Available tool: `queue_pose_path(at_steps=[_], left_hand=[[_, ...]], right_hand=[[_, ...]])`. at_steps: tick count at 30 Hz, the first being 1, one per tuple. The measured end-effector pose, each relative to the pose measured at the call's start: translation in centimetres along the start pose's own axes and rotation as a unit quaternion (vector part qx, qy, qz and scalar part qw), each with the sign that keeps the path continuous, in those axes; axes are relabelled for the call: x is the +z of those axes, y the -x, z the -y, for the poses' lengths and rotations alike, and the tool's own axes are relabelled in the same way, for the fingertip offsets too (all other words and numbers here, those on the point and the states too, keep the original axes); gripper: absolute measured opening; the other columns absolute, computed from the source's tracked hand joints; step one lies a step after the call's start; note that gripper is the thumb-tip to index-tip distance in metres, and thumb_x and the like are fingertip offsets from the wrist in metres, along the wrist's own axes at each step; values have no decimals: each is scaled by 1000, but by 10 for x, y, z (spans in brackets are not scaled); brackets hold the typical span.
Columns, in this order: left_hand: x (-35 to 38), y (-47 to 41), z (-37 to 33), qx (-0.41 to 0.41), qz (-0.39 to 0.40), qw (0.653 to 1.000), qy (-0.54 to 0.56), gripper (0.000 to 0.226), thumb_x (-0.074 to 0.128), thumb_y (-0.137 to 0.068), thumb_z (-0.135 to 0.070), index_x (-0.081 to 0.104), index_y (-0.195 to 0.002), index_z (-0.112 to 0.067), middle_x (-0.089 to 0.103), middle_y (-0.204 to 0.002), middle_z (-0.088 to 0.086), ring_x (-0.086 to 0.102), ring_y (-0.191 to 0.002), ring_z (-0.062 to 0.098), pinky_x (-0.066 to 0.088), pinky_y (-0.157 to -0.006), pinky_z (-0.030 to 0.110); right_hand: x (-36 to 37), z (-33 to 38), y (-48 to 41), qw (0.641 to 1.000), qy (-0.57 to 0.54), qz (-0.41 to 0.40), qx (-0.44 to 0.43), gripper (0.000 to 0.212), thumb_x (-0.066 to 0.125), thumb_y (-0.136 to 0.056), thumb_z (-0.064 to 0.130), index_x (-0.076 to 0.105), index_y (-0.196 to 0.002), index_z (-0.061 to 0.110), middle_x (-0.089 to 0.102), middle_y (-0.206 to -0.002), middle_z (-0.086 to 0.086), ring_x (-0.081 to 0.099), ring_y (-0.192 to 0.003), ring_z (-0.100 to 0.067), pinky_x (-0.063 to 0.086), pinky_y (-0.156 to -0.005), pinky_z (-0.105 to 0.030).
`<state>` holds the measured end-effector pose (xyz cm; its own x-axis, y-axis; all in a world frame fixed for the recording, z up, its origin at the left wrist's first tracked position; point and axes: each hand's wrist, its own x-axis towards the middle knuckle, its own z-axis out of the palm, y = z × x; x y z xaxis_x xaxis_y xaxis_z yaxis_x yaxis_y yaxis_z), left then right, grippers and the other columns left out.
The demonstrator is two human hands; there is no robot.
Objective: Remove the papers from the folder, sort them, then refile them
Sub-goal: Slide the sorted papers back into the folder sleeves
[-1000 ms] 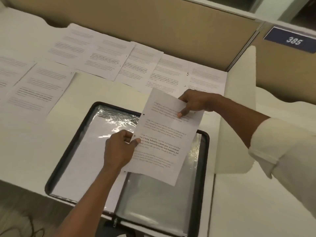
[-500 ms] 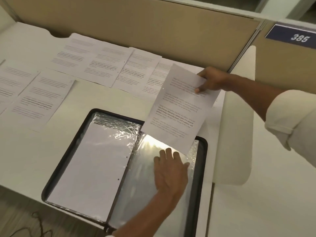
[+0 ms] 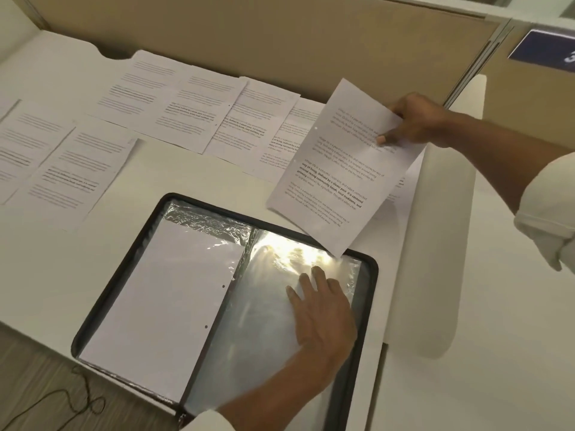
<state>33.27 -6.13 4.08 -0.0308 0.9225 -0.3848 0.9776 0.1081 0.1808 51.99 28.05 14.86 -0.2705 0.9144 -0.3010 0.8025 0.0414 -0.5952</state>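
From the head camera, the black-edged folder (image 3: 122,269) lay open on the white desk (image 3: 193,172), and the left hand (image 3: 323,312) lay flat with fingers straight and slightly spread on its right-hand clear plastic sleeve (image 3: 258,325). The left sleeve held a blank-faced sheet (image 3: 168,306). The right hand (image 3: 417,122) pinched the top edge of a printed page (image 3: 339,169) between thumb and fingers, holding it tilted above the folder's far right corner, while the other papers (image 3: 193,107) lay in overlapping rows on the desk beyond the folder, below the beige partition (image 3: 249,35).
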Motion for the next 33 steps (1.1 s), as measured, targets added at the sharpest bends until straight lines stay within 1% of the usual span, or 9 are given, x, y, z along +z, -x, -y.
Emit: queue_pose_path(at_steps=[4,9,13,16,19,23,26,29,33], left_hand=[[-16,2,4,-6,-11,997,73,21,59,-100,-26,69,-117,-18,57,-137,0,46,-138,26,53,-100,40],[-22,-3,17,-23,-63,993,97,20,54,-104,-35,68,-111,-23,63,-107,-8,56,-104,12,53,-77,28],[-6,-6,16,-20,-113,992,61,66,58,-92,-73,63,-122,-15,58,-132,5,54,-121,24,54,-92,41],[3,-7,7,-17,-54,998,12,91,55,-89,-80,51,-144,-8,37,-162,19,35,-149,39,38,-114,55],[8,-5,1,-25,-34,999,11,84,62,-91,-65,48,-150,-7,30,-168,21,28,-154,45,31,-118,63],[6,-3,2,-6,-42,998,35,45,64,-94,-39,66,-132,-13,40,-164,14,31,-155,41,36,-118,58],[-8,-2,8,-24,-77,990,115,22,61,-100,-30,74,-113,-19,64,-141,-1,46,-147,26,50,-109,43],[-27,-2,16,-69,-85,978,179,13,67,-101,-37,69,-101,-25,65,-107,-10,60,-109,12,54,-93,33],[-37,-4,26,-121,-74,964,224,40,75,-87,-62,56,-79,-29,61,-85,-14,57,-86,7,50,-76,27]], right_hand=[[-7,1,1,1000,-10,4,10,32,90,-81,12,79,-111,12,79,-99,-9,76,-87,-32,63,-88,-44],[-18,5,1,999,-32,0,27,33,90,-81,13,78,-111,19,77,-92,1,73,-74,-18,61,-71,-28],[-19,4,-1,999,-34,1,37,32,91,-80,14,79,-109,18,77,-90,0,72,-72,-18,58,-68,-26],[-15,2,-1,998,-40,12,38,30,91,-80,13,79,-107,18,79,-88,1,74,-73,-22,60,-73,-31],[-9,0,1,998,-37,27,36,27,91,-80,12,80,-104,18,80,-93,-5,75,-77,-25,61,-77,-35],[-6,-5,0,998,-24,45,45,26,91,-79,14,80,-102,16,80,-93,-7,75,-77,-25,59,-69,-29],[-6,-7,-1,997,-21,52,49,30,91,-79,14,80,-107,15,80,-95,-6,76,-80,-25,58,-67,-28],[-7,-7,-3,996,-29,64,59,32,91,-79,11,79,-109,13,81,-96,-6,76,-75,-19,58,-58,-24],[-11,-6,-9,995,-31,74,62,36,91,-79,11,79,-112,17,82,-97,-2,77,-72,-12,58,-56,-21]])
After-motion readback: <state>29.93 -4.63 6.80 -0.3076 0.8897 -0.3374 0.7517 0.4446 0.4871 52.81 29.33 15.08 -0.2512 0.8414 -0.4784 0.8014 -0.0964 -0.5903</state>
